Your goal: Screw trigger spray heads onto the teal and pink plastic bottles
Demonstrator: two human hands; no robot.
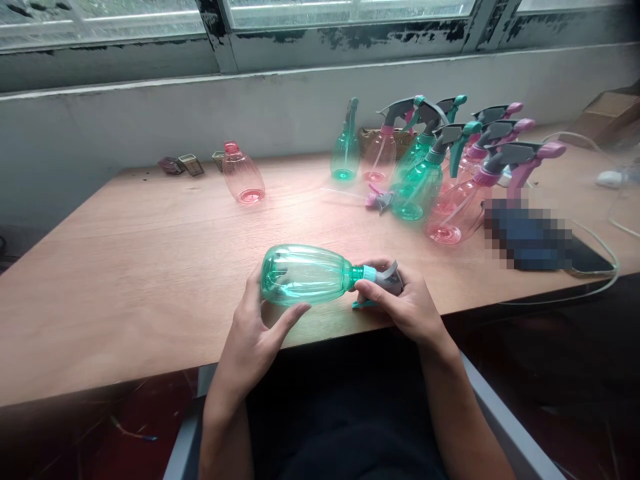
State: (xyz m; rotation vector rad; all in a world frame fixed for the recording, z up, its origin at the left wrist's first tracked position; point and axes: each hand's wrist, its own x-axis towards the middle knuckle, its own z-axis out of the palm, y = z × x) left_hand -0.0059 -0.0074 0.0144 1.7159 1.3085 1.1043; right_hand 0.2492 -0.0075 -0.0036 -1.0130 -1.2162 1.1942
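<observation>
A green see-through spray bottle lies on its side just above the near edge of the wooden table. My left hand cups its round body from below, fingers curled round it. My right hand is closed on the grey spray head at the bottle's neck, beside the light blue collar. The trigger's green tip peeks out under my right fingers.
A headless pink bottle lies at the back left, near small dark caps. A lone green bottle and a cluster of several finished pink and green spray bottles stand back right. Cables, a phone and a blurred dark object lie right.
</observation>
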